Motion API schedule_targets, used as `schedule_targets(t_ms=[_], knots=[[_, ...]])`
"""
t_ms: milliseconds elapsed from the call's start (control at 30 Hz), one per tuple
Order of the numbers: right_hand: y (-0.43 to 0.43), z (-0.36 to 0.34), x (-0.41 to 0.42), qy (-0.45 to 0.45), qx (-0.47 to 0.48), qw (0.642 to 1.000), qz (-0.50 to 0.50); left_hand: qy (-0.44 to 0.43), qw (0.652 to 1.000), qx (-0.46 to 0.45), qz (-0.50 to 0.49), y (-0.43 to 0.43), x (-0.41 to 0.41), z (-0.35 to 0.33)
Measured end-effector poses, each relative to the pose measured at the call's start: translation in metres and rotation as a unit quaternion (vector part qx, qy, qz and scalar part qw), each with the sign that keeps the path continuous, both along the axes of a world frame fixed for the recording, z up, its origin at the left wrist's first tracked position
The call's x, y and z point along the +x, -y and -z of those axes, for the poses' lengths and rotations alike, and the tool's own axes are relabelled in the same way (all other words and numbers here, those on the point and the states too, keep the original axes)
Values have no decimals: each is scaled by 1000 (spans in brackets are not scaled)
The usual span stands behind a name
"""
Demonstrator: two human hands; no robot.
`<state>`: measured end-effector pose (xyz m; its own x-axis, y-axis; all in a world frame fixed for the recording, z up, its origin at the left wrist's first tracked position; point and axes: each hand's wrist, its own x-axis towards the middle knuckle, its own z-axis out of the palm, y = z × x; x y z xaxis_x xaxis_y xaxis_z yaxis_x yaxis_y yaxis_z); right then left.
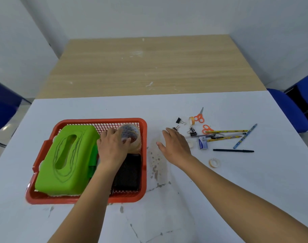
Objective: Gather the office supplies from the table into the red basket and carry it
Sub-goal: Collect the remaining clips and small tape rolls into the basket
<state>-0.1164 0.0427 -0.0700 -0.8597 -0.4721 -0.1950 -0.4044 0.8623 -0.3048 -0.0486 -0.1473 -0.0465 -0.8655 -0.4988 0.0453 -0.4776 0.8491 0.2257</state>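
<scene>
In the head view the red basket (86, 199) stands on the table at the left. It already holds a green tissue box (67, 160) and a tape roll (130, 135), which the left hand (112, 148) grips with curled fingers. The right hand (176, 144) is spread open and holds nothing. Beside it the scissors (198, 117), black pen (234, 150) and eraser (203, 142) lie outside the basket, so I judge the gathering about half done and the carrying not yet begun

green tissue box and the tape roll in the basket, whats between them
Head view: the left hand, gripping the tape roll, lies between it and the green tissue box.
</scene>
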Motion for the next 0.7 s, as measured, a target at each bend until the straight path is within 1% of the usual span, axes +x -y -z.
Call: schedule_targets(t_ms=[67, 133, 233, 333, 500, 700], knots=[[1, 0, 3, -4, 0, 1000, -13, -14, 1000, 7, 12, -1, 0, -1], [-1, 0, 5, -5, 0, 1000, -14, -59, 996, 37, 49, -10, -4, -3], [-11, 0, 4, -3, 5, 1000, 1, -116, 981, 93, 122, -33, -14, -6], [-27, 2, 1, 0, 11, 1000, 27, -132, 964, 126, 192, -60, -27, -4], [-65, 8, -5, -10, 17, 997, 81, -90, 950, 156, 256, -101, -48, 11], [-100, 19, -9, -26, 31, 991, 131, 37, 946, 157, 282, -136, -68, 41]])
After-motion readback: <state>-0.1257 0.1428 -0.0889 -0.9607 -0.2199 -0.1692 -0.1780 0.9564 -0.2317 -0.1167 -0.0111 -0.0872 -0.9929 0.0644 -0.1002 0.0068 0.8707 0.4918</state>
